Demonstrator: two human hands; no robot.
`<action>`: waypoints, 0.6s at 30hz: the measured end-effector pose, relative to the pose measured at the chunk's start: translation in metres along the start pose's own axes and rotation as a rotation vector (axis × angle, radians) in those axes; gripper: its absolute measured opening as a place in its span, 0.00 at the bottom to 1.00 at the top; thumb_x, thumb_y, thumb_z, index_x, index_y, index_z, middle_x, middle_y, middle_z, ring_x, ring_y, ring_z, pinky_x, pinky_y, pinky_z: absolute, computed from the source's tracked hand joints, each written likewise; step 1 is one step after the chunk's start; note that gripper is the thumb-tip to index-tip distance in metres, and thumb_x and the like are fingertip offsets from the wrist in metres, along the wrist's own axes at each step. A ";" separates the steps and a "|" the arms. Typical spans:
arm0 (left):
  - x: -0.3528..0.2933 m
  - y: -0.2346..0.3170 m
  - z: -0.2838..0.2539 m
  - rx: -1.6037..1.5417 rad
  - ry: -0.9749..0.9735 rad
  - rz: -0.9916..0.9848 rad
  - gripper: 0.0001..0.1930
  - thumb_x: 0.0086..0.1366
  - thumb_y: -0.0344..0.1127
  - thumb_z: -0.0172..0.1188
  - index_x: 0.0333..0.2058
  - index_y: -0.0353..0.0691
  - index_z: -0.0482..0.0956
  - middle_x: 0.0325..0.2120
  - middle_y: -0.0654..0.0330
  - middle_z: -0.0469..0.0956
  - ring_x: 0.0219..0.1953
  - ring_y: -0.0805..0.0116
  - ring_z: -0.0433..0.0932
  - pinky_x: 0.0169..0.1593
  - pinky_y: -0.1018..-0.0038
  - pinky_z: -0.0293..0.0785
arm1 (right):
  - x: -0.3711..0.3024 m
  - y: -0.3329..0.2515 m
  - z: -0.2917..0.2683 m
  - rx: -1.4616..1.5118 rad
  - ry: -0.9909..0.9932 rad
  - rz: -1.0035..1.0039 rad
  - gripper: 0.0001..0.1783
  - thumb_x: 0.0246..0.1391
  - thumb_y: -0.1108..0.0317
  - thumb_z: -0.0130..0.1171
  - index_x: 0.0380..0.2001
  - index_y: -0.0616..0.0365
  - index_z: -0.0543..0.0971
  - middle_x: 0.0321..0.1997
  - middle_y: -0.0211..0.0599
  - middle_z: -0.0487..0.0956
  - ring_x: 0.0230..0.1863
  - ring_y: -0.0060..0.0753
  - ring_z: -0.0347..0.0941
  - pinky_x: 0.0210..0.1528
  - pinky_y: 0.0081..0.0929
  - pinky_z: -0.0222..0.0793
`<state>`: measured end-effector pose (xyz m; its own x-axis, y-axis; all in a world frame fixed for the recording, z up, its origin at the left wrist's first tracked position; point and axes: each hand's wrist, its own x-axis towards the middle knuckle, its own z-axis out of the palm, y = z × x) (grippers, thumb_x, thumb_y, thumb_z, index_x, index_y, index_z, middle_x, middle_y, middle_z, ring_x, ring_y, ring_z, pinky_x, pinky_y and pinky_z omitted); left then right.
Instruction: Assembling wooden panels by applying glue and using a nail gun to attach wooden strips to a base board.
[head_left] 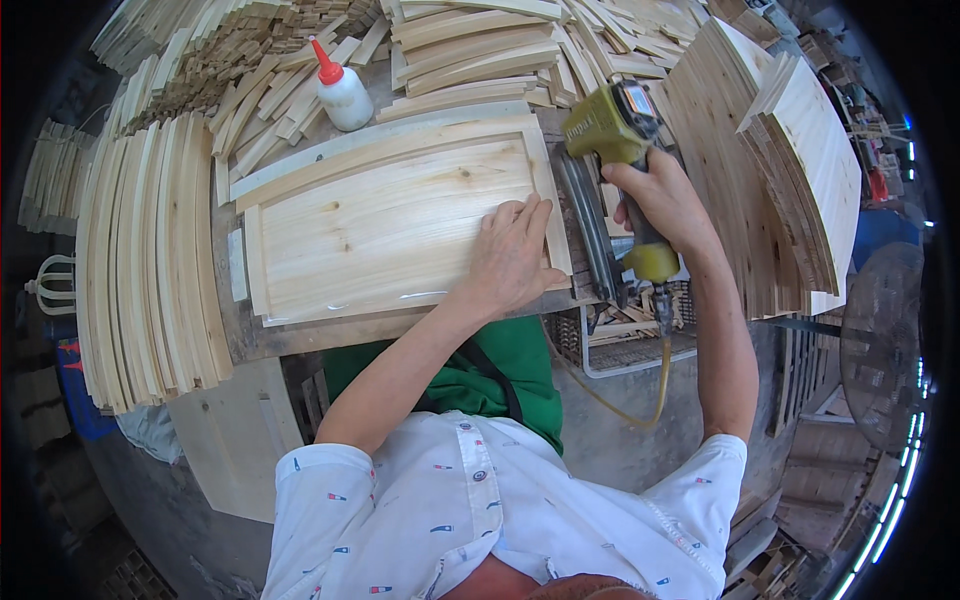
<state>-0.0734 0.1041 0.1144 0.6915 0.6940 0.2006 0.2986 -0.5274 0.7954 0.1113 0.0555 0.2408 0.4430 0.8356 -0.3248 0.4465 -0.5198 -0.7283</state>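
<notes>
A pale wooden panel [380,215] lies on the workbench, with thin wood strips along its left, far and right edges. White, wet-looking glue streaks [420,295] run along its near edge. My left hand [512,255] lies on the panel's right end, fingers stretched over the right edge strip and thumb spread toward the near corner. Just right of the panel, my right hand [655,195] is wrapped around the grip of an olive-green pneumatic nail gun [608,125]. Its long dark magazine stands beside the panel's right edge. The nose of the gun is hard to make out.
A glue bottle [345,98] with a red nozzle stands behind the panel. Wood strips [150,260] are stacked at left, with more piled at the back. Boards [800,170] lean at right. A yellowish air hose [655,400] loops below the gun, near a wire basket [630,350] of offcuts.
</notes>
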 end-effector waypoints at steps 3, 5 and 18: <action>-0.007 0.004 -0.003 0.086 -0.058 0.066 0.40 0.49 0.38 0.70 0.58 0.27 0.63 0.56 0.43 0.66 0.56 0.48 0.64 0.60 0.61 0.63 | 0.002 -0.002 0.000 0.021 -0.002 -0.034 0.19 0.55 0.61 0.56 0.39 0.68 0.73 0.24 0.33 0.75 0.18 0.22 0.72 0.21 0.23 0.68; -0.004 0.004 -0.003 0.118 -0.090 0.063 0.42 0.48 0.39 0.71 0.58 0.25 0.63 0.58 0.43 0.63 0.58 0.47 0.62 0.62 0.62 0.61 | 0.002 -0.001 0.001 0.038 -0.003 -0.052 0.20 0.55 0.60 0.56 0.39 0.70 0.73 0.24 0.35 0.75 0.17 0.25 0.73 0.21 0.26 0.68; -0.019 0.010 0.024 0.175 -0.101 0.148 0.44 0.41 0.42 0.75 0.55 0.25 0.66 0.58 0.41 0.63 0.56 0.46 0.64 0.60 0.59 0.62 | -0.025 0.018 0.003 0.023 0.020 0.037 0.15 0.57 0.62 0.55 0.38 0.66 0.74 0.28 0.33 0.77 0.17 0.18 0.71 0.20 0.19 0.68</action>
<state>-0.0677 0.0735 0.1048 0.7960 0.5547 0.2421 0.2926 -0.7029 0.6484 0.1057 0.0258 0.2336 0.4747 0.8118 -0.3401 0.4112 -0.5462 -0.7298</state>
